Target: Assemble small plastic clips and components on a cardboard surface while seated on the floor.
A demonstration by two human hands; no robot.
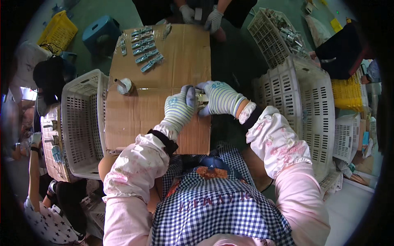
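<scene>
Both hands wear striped, grey-fingered gloves and meet over the right side of a cardboard-topped work surface [143, 115]. My left hand [179, 107] is closed, its fingers pressed against a small shiny metal piece [202, 98]. From the other side my right hand [221, 97] pinches the same piece. The fingers cover most of it, so its exact kind is unclear. Toward the far left of the cardboard lies a slanting row of several blue-green and metal clip-like parts [144, 50]. Nearer, a round pale pot with a dark rod [124, 86] stands at the left edge.
A white slotted crate [76, 123] stands against the left side. On the right are another white crate [314, 110] and one filled with metal parts [266, 39]. A blue stool [101, 33] is at far left. A co-worker's gloved hands [201, 16] show across the cardboard.
</scene>
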